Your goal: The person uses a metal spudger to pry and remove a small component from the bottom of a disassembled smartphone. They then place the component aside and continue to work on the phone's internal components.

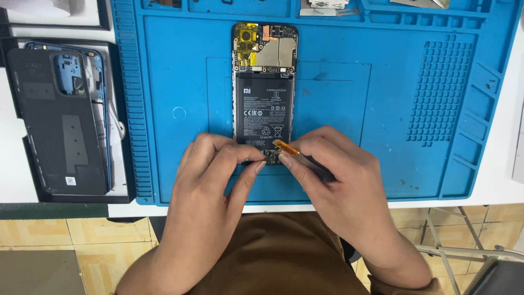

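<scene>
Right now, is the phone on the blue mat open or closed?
Open. The phone shows its battery and circuit board; the back cover lies apart at left.

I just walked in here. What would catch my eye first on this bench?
An opened phone lies back-up in the middle of a bright blue work mat, its black battery bare. Both hands meet at its near end: the left hand steadies it, the right hand lifts an orange ribbon strip. A dark back cover lies left.
</scene>
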